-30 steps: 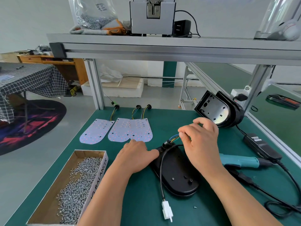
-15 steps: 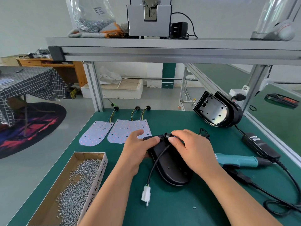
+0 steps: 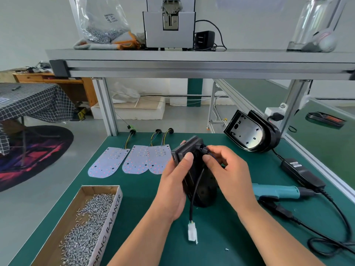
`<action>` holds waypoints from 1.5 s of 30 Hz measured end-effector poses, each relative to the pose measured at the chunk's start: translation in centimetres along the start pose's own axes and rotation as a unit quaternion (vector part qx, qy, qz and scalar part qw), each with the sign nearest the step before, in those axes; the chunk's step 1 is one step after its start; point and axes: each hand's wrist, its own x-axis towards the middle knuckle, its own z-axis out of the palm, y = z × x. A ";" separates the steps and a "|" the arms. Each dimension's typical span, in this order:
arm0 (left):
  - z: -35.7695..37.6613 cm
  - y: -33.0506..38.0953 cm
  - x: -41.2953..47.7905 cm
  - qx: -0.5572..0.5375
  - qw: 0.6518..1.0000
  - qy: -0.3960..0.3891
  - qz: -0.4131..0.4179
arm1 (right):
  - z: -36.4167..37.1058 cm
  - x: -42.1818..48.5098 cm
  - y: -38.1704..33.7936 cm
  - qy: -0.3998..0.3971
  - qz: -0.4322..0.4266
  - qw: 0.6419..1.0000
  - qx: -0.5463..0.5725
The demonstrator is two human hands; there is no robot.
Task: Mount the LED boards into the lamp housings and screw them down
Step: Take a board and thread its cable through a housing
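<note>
Centre of frame: gripping a black lamp housing (image 3: 194, 169) in the left hand (image 3: 172, 185), thumb pressed on the back shell, fingers wrapped behind the left edge. Pinching the cable grommet (image 3: 202, 148) at the housing's far, squared end between thumb and forefinger of the right hand (image 3: 230, 169), other fingers loosely curled.

Housing tipped up off the green bench mat (image 3: 134, 208), long axis running from lower centre toward upper centre; rounded end low and close to the wrists, squared end high and away. Black lead (image 3: 196, 189) hanging from the grommet down between the forearms, ending in a white connector (image 3: 192, 234) low over or on the mat, hard to tell which.

Left of the hands, mid-frame: three LED boards (image 3: 137, 160) lying flat side by side, wires trailing toward the far edge. Nearer the left hand than the right. Just right of the hands: a teal electric screwdriver (image 3: 276, 191) on the mat beside the right forearm. Upper right: a second housing (image 3: 249, 135), propped with its open face toward the camera. Lower left: a cardboard box of screws (image 3: 112, 221).

Likely seating the lead through the shell. Probably calling next for a turn about the long axis to bring the open face up. Impossible to tell whether a board already sits inside.
</note>
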 end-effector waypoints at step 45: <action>-0.1 1.1 -0.5 0.074 0.994 -0.073 0.034 | -0.4 0.2 0.1 -0.022 -0.024 0.999 0.024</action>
